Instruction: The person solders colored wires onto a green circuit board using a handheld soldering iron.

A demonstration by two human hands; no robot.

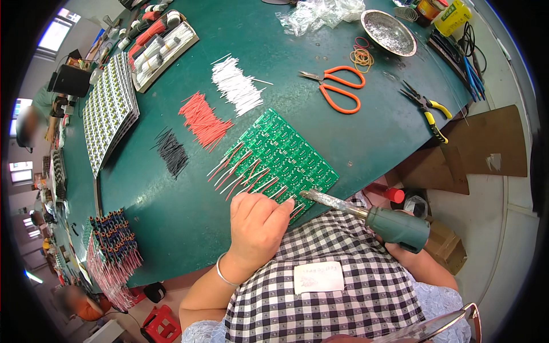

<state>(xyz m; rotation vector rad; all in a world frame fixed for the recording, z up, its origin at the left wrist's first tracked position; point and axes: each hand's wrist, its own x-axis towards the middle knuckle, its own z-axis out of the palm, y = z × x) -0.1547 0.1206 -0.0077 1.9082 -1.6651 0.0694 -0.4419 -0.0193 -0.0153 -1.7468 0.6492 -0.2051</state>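
A green circuit board panel lies on the table in front of me, with rows of short white and red wires standing out along its left side. At the panel's near edge, my left hand is closed in a pinch on a wire. My right hand grips a soldering gun with a dark green body, partly hidden behind it. The gun's metal tip points left and reaches the board near my left fingertips; I cannot tell if it touches. Loose white wires, red wires and black wires lie in piles beyond the board.
Orange-handled scissors, yellow-handled pliers and a metal bowl are at the right. On the left stand stacked panels, a box of wire bundles and wired boards. Other people sit at far left.
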